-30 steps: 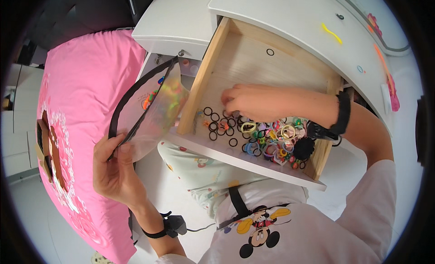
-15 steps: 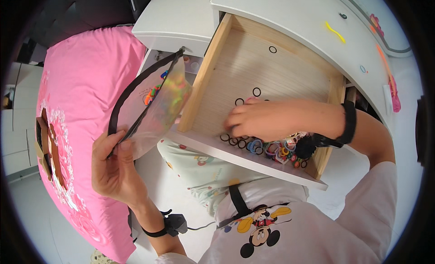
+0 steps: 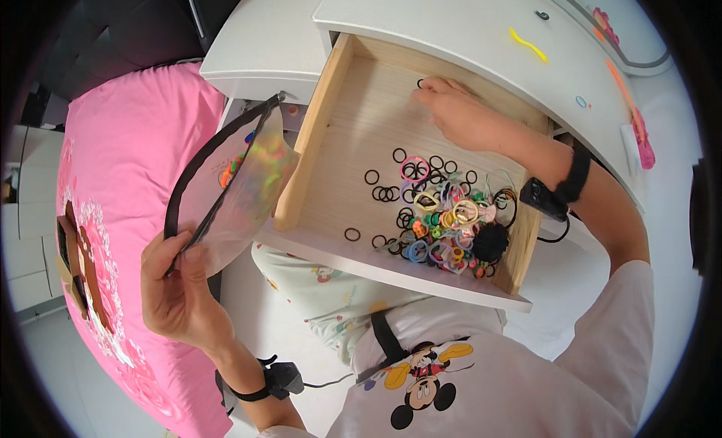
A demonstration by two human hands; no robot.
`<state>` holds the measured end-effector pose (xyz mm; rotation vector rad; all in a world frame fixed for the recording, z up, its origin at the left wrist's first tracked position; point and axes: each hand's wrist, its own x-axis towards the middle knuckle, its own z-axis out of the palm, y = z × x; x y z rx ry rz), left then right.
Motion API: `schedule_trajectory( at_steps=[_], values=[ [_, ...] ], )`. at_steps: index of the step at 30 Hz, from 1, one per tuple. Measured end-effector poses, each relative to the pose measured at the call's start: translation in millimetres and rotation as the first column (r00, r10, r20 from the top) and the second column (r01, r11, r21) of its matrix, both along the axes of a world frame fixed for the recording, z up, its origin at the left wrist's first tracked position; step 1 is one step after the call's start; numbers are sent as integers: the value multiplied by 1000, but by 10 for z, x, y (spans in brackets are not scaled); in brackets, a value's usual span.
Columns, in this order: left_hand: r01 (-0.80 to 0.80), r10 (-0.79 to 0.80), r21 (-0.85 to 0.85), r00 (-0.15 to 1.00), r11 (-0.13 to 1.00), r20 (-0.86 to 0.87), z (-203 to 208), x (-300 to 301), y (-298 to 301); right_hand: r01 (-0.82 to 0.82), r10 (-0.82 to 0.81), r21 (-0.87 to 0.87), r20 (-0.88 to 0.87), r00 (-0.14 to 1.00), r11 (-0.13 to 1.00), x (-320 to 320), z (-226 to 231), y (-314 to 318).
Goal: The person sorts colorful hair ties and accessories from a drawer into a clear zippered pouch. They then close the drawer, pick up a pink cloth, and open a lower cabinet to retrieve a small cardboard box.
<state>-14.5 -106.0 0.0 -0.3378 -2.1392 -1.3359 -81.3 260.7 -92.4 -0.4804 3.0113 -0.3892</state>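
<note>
My left hand [image 3: 177, 291] pinches the rim of a clear zip pouch [image 3: 259, 182] with a black zipper edge, held up left of the drawer. Small colourful pieces [image 3: 232, 171] show inside it, and its mouth gapes. My right hand [image 3: 455, 114] reaches to the far part of the open drawer [image 3: 338, 137], fingers bent down and drawn together at a small black hair tie [image 3: 420, 83]. Part of that tie is covered by the fingertips. Nearer the drawer front lies a pile of colourful hair ties [image 3: 451, 220], with several black ones around it and a black fuzzy scrunchie [image 3: 490, 243].
On the white desktop [image 3: 451, 31] are a yellow strip [image 3: 529, 45], a small dark clip [image 3: 542, 15] and a pale blue ring [image 3: 580, 101]. A pink-covered bed [image 3: 143, 129] stands at the left. A green printed cloth [image 3: 323, 287] hangs below the drawer front.
My right hand has moved from the pile to the far part of the drawer, uncovering the hair ties. The left hand still holds the pouch. The whole view has shifted slightly.
</note>
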Motion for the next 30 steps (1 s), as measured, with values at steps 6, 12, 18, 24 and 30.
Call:
schedule_trajectory(
  at_steps=[6, 12, 18, 24, 30],
  values=[
    [-18, 19, -19, 1000, 1000, 18, -37, 29, -23, -59, 261, -312, 661, 703, 948, -154, 357, -240],
    [29, -29, 21, 999, 999, 34, -2, -17, 89, -234, 275, -214, 193, 942, 949, -106, 91, -520],
    [51, -54, 50, 997, 997, 52, -46, 46, 107, -527, 567, -245, 532, 629, 814, 414, 247, -624],
    [111, -122, 100, 987, 989, 106, -57, 54, 256, -84, 185, -569, 122, 975, 818, 606, 817, -576],
    [293, -287, -31, 950, 956, 127, -10, 105, 557, -374, 206, -284, -481, 852, 883, 528, 890, -552]
  ],
)
